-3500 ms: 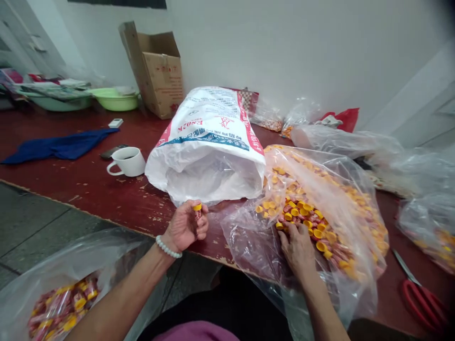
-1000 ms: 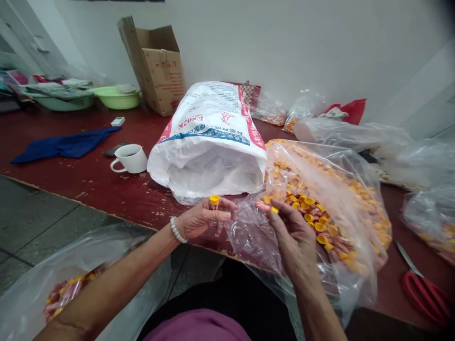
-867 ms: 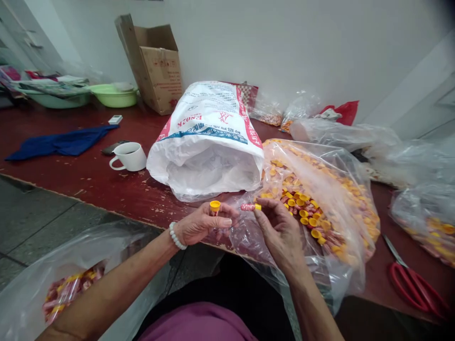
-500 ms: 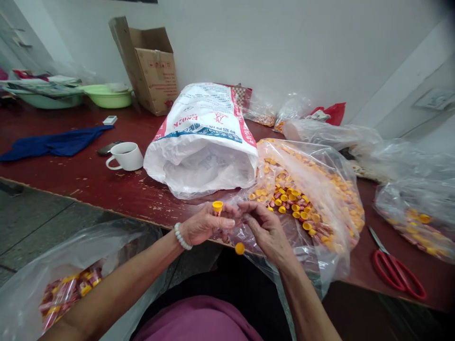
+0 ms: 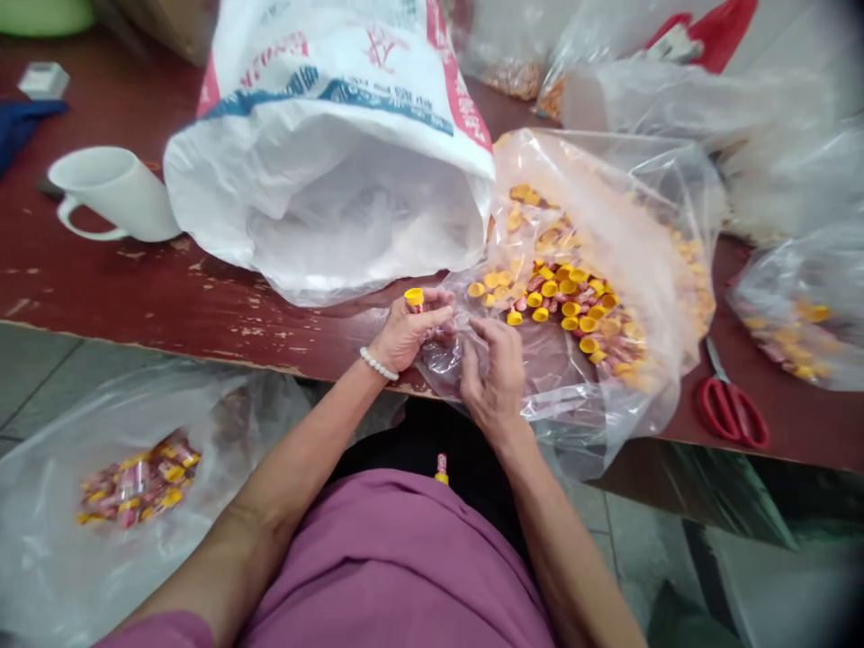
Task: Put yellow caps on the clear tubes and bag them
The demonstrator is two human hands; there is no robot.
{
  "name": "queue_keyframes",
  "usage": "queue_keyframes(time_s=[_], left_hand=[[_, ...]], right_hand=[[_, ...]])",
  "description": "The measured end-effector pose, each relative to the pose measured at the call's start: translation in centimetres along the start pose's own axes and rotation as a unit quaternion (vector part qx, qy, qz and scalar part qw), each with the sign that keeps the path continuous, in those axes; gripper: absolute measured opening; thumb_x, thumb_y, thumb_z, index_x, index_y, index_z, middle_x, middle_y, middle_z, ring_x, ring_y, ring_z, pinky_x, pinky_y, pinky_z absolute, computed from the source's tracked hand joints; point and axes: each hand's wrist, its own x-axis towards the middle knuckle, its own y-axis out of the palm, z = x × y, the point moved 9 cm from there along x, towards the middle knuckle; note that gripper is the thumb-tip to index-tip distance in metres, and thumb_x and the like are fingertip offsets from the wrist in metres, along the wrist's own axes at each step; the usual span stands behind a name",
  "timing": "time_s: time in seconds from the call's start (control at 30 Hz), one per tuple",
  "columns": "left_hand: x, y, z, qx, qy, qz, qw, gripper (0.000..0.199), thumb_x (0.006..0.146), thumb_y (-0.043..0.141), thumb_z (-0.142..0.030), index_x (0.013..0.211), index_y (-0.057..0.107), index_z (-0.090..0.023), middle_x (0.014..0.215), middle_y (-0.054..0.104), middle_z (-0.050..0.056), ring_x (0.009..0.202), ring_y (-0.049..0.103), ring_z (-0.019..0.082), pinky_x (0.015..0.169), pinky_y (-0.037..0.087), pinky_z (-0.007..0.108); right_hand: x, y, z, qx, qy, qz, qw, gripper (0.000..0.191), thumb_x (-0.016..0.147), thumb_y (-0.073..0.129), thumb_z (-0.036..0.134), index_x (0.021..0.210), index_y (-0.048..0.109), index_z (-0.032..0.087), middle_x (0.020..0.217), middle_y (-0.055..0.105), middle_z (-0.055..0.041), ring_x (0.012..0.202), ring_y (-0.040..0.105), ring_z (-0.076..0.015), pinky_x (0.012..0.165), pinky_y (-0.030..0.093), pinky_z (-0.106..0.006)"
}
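My left hand is closed around a small red-and-white tube with a yellow cup-shaped end, held upright above the table's front edge. Just to its right, my right hand has its fingers bent and apart, with nothing visible in them. It is over the near edge of a clear plastic bag. Inside that bag is a heap of similar yellow-ended tubes. Another such tube lies on my lap, yellow end toward me.
A large white printed sack lies with its mouth facing me, a white mug at its left. Red-handled scissors lie to the right, near another bag of tubes. Low at left, a plastic bag holds more tubes.
The yellow-ended tube that was in mid-air below my hands is now on my lap. My right hand's fingers have spread. My view has tilted down; the left hand still holds its tube.
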Motion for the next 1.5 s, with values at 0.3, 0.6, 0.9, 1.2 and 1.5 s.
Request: queue_keyframes(time_s=[0.3, 0.6, 0.9, 1.2, 1.5], left_hand=[[-0.9, 0.2, -0.5, 0.009, -0.028, 0.042, 0.999, 0.035, 0.070, 0.074, -0.018, 0.103, 0.061, -0.013, 0.081, 0.062, 0.001, 0.064, 0.065, 0.013, 0.064, 0.054, 0.030], [-6.9, -0.2, -2.5, 0.063, -0.021, 0.072, 0.995, 0.030, 0.074, 0.069, -0.016, 0.103, 0.060, -0.015, 0.088, 0.063, 0.003, 0.074, 0.067, 0.017, 0.073, 0.054, 0.034], [-11.9, 0.8, -0.3, 0.179, -0.053, 0.088, 0.979, 0.035, 0.070, 0.074, -0.020, 0.103, 0.062, -0.014, 0.091, 0.062, 0.004, 0.079, 0.063, 0.016, 0.065, 0.052, 0.026], [-13.4, 3.2, 0.7, 0.085, -0.077, 0.127, 0.985, 0.027, 0.072, 0.071, -0.019, 0.096, 0.063, -0.014, 0.082, 0.059, 0.002, 0.068, 0.062, 0.013, 0.064, 0.050, 0.026], [-14.3, 4.0, 2.1, -0.043, -0.179, 0.080, 0.980, 0.024, 0.061, 0.077, -0.016, 0.081, 0.065, -0.013, 0.071, 0.063, 0.003, 0.056, 0.064, 0.016, 0.054, 0.050, 0.026]], right_hand=[[-14.3, 4.7, 3.9, -0.156, -0.124, 0.519, 0.831, 0.012, 0.084, 0.053, 0.013, 0.080, 0.052, 0.024, 0.079, 0.060, 0.0016, 0.079, 0.052, -0.0185, 0.069, 0.041, -0.035], [-12.1, 4.9, 4.4, -0.149, -0.180, 0.415, 0.879, 0.018, 0.082, 0.047, 0.005, 0.091, 0.054, 0.020, 0.084, 0.058, -0.0048, 0.080, 0.053, -0.0194, 0.071, 0.046, -0.034], [-4.1, -3.8, 4.5, 0.218, 0.109, 0.018, 0.970, 0.019, 0.091, 0.050, 0.020, 0.110, 0.049, 0.023, 0.089, 0.062, -0.0026, 0.083, 0.061, -0.0141, 0.078, 0.050, -0.031], [-3.7, -2.8, 6.0, 0.090, 0.017, 0.141, 0.986, 0.015, 0.088, 0.054, 0.032, 0.099, 0.054, 0.022, 0.111, 0.056, -0.0088, 0.108, 0.053, -0.0212, 0.091, 0.044, -0.040], [-4.6, -1.3, 7.5, 0.037, -0.073, 0.119, 0.990, 0.056, 0.059, 0.075, 0.027, 0.102, 0.040, 0.022, 0.109, 0.052, -0.0098, 0.101, 0.054, -0.0242, 0.082, 0.048, -0.039]])
